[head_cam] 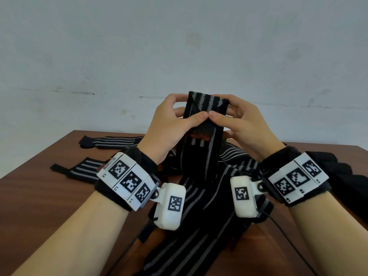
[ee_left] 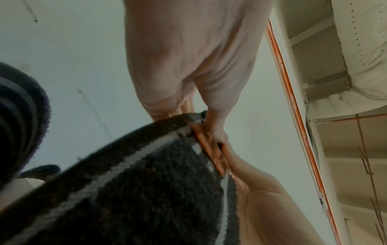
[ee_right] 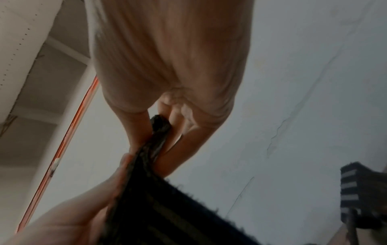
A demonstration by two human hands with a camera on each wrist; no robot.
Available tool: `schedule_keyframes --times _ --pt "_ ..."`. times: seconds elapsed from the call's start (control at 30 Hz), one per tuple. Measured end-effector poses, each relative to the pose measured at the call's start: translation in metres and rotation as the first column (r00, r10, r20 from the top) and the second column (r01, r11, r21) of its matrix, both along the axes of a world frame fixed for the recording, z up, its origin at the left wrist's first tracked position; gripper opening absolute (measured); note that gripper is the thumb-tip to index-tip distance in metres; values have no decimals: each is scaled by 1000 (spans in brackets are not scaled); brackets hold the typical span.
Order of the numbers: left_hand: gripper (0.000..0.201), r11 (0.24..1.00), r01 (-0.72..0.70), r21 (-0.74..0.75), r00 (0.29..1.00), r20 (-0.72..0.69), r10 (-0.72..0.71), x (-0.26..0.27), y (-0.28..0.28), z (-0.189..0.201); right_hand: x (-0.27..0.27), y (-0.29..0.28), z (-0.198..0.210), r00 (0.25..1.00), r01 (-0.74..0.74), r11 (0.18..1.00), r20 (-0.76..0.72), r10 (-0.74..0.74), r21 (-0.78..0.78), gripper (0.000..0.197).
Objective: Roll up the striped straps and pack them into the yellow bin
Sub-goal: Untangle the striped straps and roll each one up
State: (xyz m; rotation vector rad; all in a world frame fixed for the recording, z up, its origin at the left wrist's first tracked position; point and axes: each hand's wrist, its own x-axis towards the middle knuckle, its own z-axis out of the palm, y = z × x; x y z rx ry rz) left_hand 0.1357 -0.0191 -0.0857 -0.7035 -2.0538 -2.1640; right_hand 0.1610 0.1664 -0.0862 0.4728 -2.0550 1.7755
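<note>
Both hands held one striped strap [head_cam: 201, 124] up above the surface [head_cam: 39, 196], its top end folded over. The left hand [head_cam: 169, 124] pinched the strap's left edge between thumb and curled fingers, and the right hand [head_cam: 241, 124] pinched the right edge the same way, so each grip was grasping the strap; the two thumb tips met at the middle of the fold. The strap's lower length hung down to a loose pile of straps [head_cam: 199, 226] on the surface between the forearms. More straps [head_cam: 111, 143] lay flat at the far left of the surface. In the left wrist view an orange patch showed on the strap beside the thumb (any writing on it was too blurred to read). White wristbands [head_cam: 127, 182] carried black-and-white square codes with small marks beside them, too small to read.
</note>
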Motion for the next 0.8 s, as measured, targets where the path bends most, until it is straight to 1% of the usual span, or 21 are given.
schedule_keyframes --times 0.03,0.1,0.17,0.2,0.27,0.33,0.37,0.43,0.53,0.57,0.63,0.7,0.77,0.8 --pt "41 1000 15 -27 1000 21 -14 0 -1 1 0 2 1 1000 8 1000 -10 -8 4 36" --pt "30 993 43 -114 998 49 -37 0 -4 1 1 3 2 997 49 996 -58 -45 76 36" --pt "28 979 51 -198 997 62 -40 -2 -6 1 2 0 0 988 113 978 -126 -92 176 34" --pt "31 972 62 -228 997 68 -47 -2 -6 2 2 -3 -1 981 143 968 -157 -111 208 34" --pt "49 955 105 -276 992 100 -80 -2 -7 3 3 -8 -2 969 191 952 -202 -143 238 34" --pt "65 950 147 -275 981 161 -105 -1 -6 5 4 -11 -4 954 230 941 -246 -169 249 35" --pt "66 954 169 -246 974 192 -123 -1 -6 6 5 -12 -5 947 247 937 -267 -179 246 35" --pt "57 964 209 -166 961 217 -171 -2 -4 6 5 -12 -6 938 262 937 -289 -191 230 35" --pt "34 979 197 -53 962 204 -183 -6 -6 4 5 -11 -7 943 243 952 -274 -187 185 35" --pt "30 981 193 -17 960 210 -185 -7 -6 3 5 -11 -8 947 231 956 -269 -178 183 36" --pt "33 982 186 39 954 232 -190 -9 -7 3 3 -9 -6 962 188 962 -234 -139 200 39" --pt "37 987 151 58 960 231 -161 -10 -8 1 2 -8 -3 990 92 978 -123 -70 188 37" --pt "36 992 118 40 970 208 -124 -12 -8 0 3 -9 -1 1000 25 993 -11 -24 116 29" --pt "35 993 114 24 974 196 -116 -13 -7 0 3 -9 0 999 36 997 17 -37 74 26"
